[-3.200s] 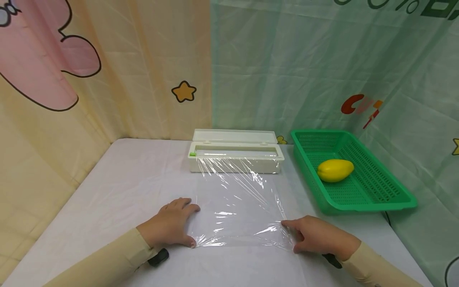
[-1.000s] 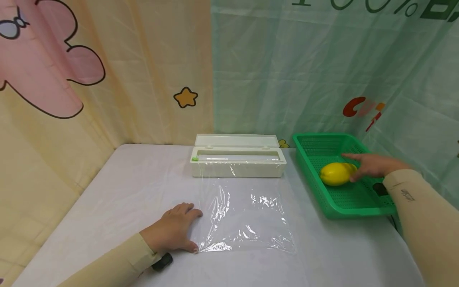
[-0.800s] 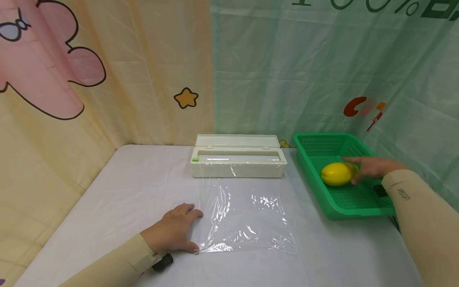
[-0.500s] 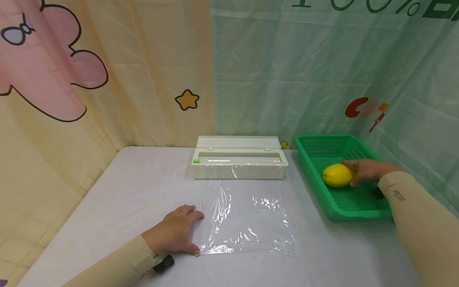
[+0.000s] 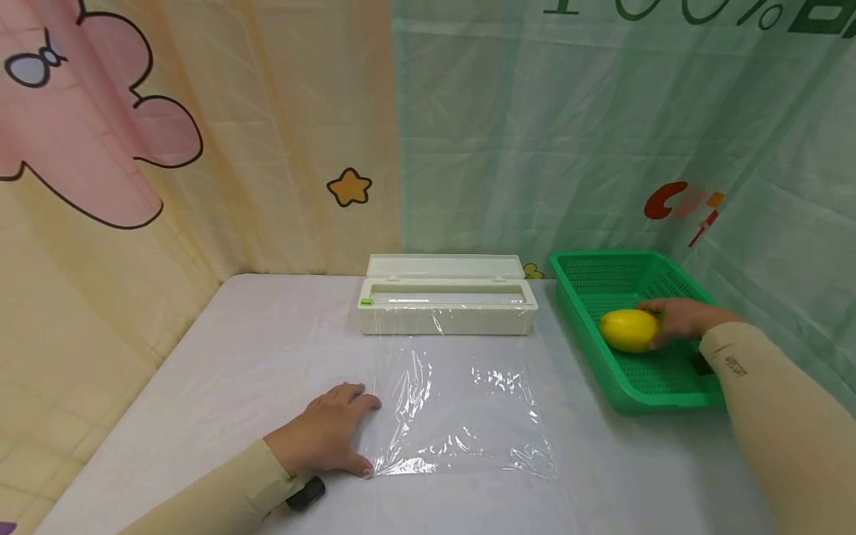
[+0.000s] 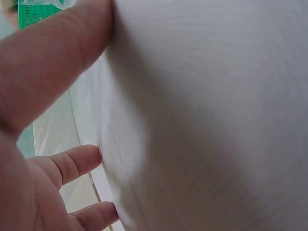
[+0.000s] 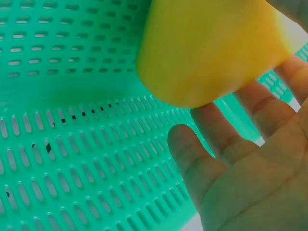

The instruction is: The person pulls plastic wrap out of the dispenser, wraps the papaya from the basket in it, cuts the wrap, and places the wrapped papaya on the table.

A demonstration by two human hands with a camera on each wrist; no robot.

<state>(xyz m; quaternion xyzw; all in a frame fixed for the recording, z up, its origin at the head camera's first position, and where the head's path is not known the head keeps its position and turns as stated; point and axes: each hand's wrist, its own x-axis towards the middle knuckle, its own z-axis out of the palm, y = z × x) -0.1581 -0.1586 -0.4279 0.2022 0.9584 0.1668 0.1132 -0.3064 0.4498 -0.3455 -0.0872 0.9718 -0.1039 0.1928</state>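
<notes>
A sheet of clear cling film [image 5: 461, 409] lies drawn out over the white tabletop from a white dispenser box [image 5: 448, 319] with its lid up. My left hand [image 5: 328, 431] rests at the film's left edge, fingers spread, thumb at the near corner. In the left wrist view the thumb [image 6: 53, 57] and fingertips touch the white cloth. Over in the green basket [image 5: 628, 397], my right hand [image 5: 685, 319] grips a smooth yellow oval fruit [image 5: 627, 331] by its right end. The right wrist view shows fingers under the fruit [image 7: 207, 53], which is tilted; the thumb is mostly out of sight.
Tall perforated walls surround the right hand inside the basket. Behind the table hang a cream curtain [image 5: 294, 148] and a green curtain [image 5: 481, 148]. A green slider [image 5: 365, 302] sits at the dispenser's left end.
The right hand has left the film's right edge, reached into the basket and closed on the fruit. The fruit has shifted slightly. The left hand has stayed at the film; the film lies flatter.
</notes>
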